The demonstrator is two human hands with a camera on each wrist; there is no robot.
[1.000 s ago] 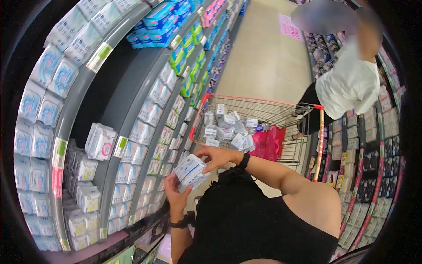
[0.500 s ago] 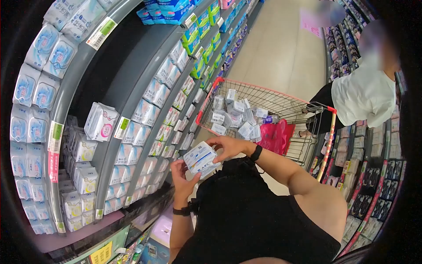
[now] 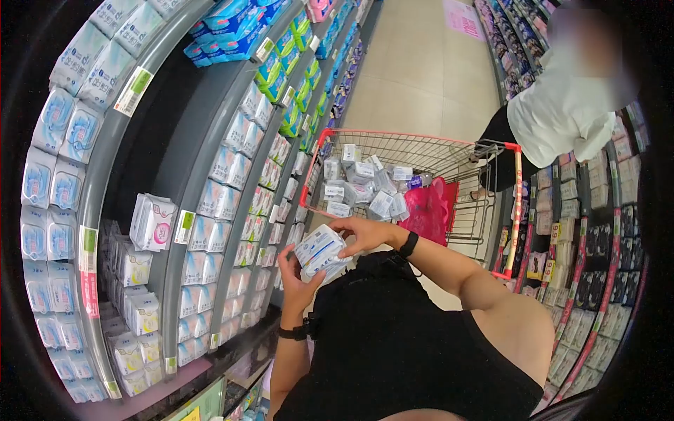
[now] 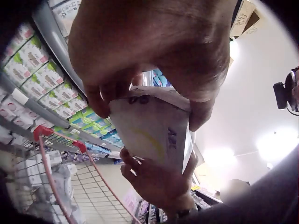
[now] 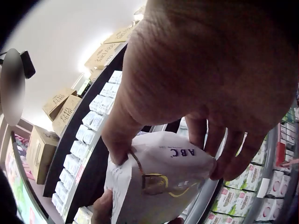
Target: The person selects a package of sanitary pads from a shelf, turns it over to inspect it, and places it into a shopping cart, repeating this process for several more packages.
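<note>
Both hands hold one white soft pack of sanitary pads (image 3: 321,250) in front of the chest. Its upper face carries small print and a blue stripe in the head view. My left hand (image 3: 298,284) grips the near left side, thumb at the lower edge. On the far right side, my right hand (image 3: 366,235) pinches the pack. "ABC" and a yellow curve show on its underside in the left wrist view, where the left hand (image 4: 154,46) looms large above. In the right wrist view, the right hand's fingers (image 5: 224,144) bend over the pack (image 5: 163,182).
A wire shopping cart (image 3: 414,133) with a red rim stands just ahead, holding several white packs (image 3: 361,172) and a pink-red bag (image 3: 427,210). Shelves of pad packs (image 3: 210,238) rise close on the left. A person in a white shirt (image 3: 558,119) stands right of the cart.
The head view has swung about, shifting shelves and cart in the picture. Both hands keep hold of the pack, which is turned slightly. The person in white leans differently.
</note>
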